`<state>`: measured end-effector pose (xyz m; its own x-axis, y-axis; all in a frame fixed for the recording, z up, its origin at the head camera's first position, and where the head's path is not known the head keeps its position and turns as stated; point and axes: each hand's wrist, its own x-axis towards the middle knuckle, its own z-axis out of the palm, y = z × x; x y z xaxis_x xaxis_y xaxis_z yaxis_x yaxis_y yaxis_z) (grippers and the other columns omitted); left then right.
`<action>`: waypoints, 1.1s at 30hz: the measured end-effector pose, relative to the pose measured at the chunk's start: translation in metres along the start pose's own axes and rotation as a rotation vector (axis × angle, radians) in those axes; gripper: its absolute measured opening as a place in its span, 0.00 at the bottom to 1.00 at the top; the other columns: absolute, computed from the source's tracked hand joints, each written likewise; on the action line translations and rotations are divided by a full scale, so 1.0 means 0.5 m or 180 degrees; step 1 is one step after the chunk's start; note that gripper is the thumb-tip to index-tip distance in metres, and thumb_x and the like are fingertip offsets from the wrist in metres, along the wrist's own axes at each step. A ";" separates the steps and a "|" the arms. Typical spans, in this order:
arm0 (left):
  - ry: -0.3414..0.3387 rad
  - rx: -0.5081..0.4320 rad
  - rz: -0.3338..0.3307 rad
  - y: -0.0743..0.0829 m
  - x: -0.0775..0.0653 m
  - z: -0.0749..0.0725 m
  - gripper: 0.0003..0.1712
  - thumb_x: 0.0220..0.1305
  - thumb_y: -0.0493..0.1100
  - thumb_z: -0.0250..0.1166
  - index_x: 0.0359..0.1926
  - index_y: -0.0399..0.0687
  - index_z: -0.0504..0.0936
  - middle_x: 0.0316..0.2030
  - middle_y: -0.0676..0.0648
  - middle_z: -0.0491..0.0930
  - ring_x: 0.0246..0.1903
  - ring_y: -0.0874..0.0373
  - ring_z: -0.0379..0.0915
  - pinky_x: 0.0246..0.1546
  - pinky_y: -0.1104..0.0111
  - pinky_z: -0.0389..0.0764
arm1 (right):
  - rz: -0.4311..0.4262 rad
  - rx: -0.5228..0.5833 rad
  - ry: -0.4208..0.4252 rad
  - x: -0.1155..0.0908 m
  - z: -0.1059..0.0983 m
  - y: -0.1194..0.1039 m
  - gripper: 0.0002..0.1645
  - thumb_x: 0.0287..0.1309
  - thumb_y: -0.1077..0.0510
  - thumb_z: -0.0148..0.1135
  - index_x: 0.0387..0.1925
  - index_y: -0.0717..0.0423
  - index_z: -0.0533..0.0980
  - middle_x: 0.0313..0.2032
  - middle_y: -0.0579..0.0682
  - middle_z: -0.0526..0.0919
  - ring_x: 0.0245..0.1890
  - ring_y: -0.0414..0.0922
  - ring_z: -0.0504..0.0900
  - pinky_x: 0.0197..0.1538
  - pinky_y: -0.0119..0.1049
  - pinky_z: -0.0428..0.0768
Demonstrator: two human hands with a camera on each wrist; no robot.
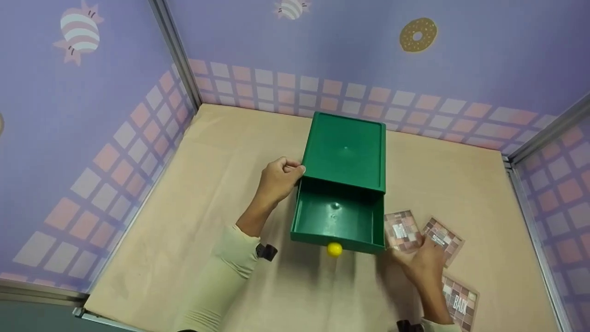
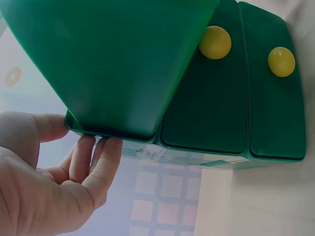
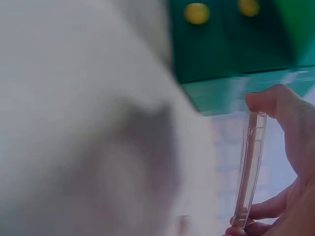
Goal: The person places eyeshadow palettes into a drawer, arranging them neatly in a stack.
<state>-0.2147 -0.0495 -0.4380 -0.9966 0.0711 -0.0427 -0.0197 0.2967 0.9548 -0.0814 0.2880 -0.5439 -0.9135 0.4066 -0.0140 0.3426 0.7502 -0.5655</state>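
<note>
Gripping the left side edge of a green plastic drawer cabinet (image 1: 345, 147), the left hand (image 1: 280, 180) appears in the head view with its thumb and fingers drawn close together. The cabinet stands on a beige tabletop (image 1: 221, 161), and its green open-topped drawer (image 1: 339, 216) is pulled out towards the person; a round yellow knob (image 1: 334, 249) sits on the drawer front. To the right, the right hand (image 1: 424, 265) is bent over square cases with a pink, brown and white checked pattern: one (image 1: 401, 230) just beside the drawer's right wall, another (image 1: 454, 242) partly under the fingers, and a third with large white lettering (image 1: 461, 304) beside the wrist. From this angle I cannot tell which one is held.

In the left wrist view, the thumb presses one side of the cabinet's upper corner and the fingers the adjoining side. The pulled-out drawer is the uppermost; two closed drawers below it carry yellow knobs.

In the right wrist view, the thumb and fingers hold a thin clear-edged flat case (image 3: 252, 169) by opposite ends, upright and near the cabinet's side.
</note>
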 end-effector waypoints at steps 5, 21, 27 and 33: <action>0.0031 0.0054 -0.0008 0.000 -0.002 -0.001 0.11 0.63 0.48 0.61 0.40 0.47 0.81 0.32 0.49 0.81 0.33 0.56 0.77 0.31 0.70 0.76 | -0.0068 0.0284 0.0198 0.008 -0.074 -0.046 0.56 0.37 0.45 0.77 0.62 0.71 0.62 0.52 0.71 0.70 0.55 0.64 0.63 0.58 0.58 0.60; 0.0002 0.0092 -0.0012 0.004 -0.004 -0.002 0.11 0.63 0.48 0.61 0.41 0.48 0.82 0.31 0.51 0.81 0.32 0.59 0.75 0.31 0.70 0.76 | -0.1734 0.0219 -0.0390 -0.006 -0.174 -0.191 0.64 0.29 0.50 0.83 0.68 0.61 0.60 0.61 0.63 0.63 0.58 0.57 0.63 0.55 0.64 0.70; -0.0063 0.0091 -0.0064 0.002 0.000 -0.002 0.12 0.64 0.49 0.61 0.42 0.48 0.81 0.33 0.50 0.82 0.34 0.56 0.77 0.32 0.69 0.76 | -0.2108 -0.0163 -0.0676 -0.007 -0.166 -0.240 0.66 0.28 0.43 0.82 0.69 0.60 0.60 0.63 0.59 0.64 0.59 0.55 0.64 0.58 0.61 0.72; -0.0030 0.0080 -0.0054 0.002 0.002 0.001 0.12 0.63 0.49 0.61 0.42 0.47 0.81 0.33 0.50 0.81 0.33 0.57 0.76 0.31 0.70 0.76 | -0.2289 -0.0449 -0.0865 -0.002 -0.158 -0.284 0.66 0.30 0.39 0.80 0.70 0.59 0.59 0.64 0.59 0.63 0.60 0.55 0.64 0.59 0.55 0.75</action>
<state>-0.2155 -0.0488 -0.4371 -0.9953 0.0749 -0.0616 -0.0344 0.3217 0.9462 -0.1117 0.2223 -0.3985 -0.9372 -0.3329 0.1043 -0.3459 0.8476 -0.4024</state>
